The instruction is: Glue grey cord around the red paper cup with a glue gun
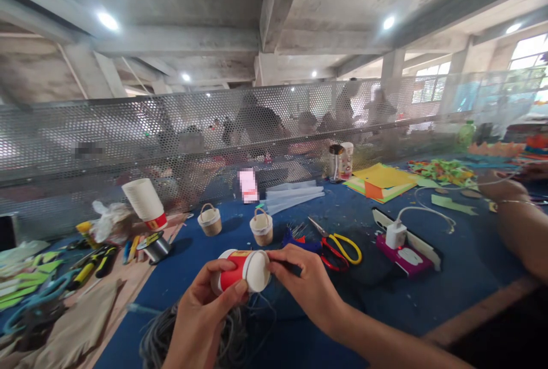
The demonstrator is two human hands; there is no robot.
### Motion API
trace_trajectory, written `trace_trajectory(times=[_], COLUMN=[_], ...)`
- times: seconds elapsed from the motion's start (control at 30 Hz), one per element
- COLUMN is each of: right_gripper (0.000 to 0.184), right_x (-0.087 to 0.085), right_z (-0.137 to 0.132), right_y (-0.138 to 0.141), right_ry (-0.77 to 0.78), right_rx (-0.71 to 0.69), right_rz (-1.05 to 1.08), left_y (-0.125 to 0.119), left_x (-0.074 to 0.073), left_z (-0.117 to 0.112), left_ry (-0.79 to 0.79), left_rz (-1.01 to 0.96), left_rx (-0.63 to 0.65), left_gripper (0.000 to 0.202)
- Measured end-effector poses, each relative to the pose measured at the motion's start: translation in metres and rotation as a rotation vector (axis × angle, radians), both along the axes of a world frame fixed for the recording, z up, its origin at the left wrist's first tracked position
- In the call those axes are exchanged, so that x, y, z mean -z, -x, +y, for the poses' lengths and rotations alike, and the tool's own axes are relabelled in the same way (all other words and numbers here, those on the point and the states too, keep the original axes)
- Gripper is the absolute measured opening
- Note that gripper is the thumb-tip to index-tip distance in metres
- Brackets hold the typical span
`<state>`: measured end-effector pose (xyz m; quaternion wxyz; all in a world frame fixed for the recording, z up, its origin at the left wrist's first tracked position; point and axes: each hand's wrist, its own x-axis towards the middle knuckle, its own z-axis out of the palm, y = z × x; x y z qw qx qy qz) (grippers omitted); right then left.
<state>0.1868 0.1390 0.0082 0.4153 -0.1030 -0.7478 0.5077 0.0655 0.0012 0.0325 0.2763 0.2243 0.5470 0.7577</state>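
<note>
My left hand [205, 306] is wrapped round a red and white paper cup [242, 271] that lies on its side, base turned to the right. My right hand [303, 280] is closed in a pinch against the cup's white base; what its fingers hold is too small to make out. A tangle of grey cord [231, 335] lies under both hands on the blue table cover [428, 300]. Two small cup baskets with handles, one [209, 219] and another [261, 227], stand just beyond.
Yellow-handled scissors [338, 240] and red ones lie right of the hands. A phone with a white charger [405, 237] lies further right. A stack of paper cups [145, 203], a spool [156, 245] and tools sit at left. Another person's arm [518, 226] rests at right. A perforated metal screen [171, 129] bounds the far edge.
</note>
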Motion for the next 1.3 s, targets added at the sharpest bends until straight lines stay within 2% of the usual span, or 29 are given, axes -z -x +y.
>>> trace_trajectory(times=[0.17,0.6,0.77,0.97,1.13,1.3], right_gripper=[0.02,0.02,0.02,0.022,0.023,0.015], right_x=[0.002,0.006,0.006,0.003,0.0,0.008], right_z=[-0.001,-0.004,-0.004,-0.006,-0.01,-0.003], right_y=[0.004,0.009,0.011,0.009,0.006,0.008], right_ry=[0.13,0.24,0.278,0.195,0.159,0.119], right_rx=[-0.025,-0.09,-0.085,-0.033,-0.021,0.034], right_rz=[-0.001,-0.029,-0.026,-0.037,-0.034,-0.031], left_y=[0.002,-0.001,-0.001,-0.001,-0.001,0.001], left_x=[0.004,0.011,0.009,0.003,0.004,0.009], left_z=[0.001,0.0,0.003,0.007,0.007,0.003], left_ry=[-0.018,0.026,0.003,-0.06,-0.031,-0.002], left_rz=[0.028,0.167,0.117,-0.004,0.024,0.07], left_rx=[-0.029,-0.118,-0.132,-0.142,-0.16,-0.145], left_gripper=[0.042,0.046,0.049,0.049,0.052,0.052])
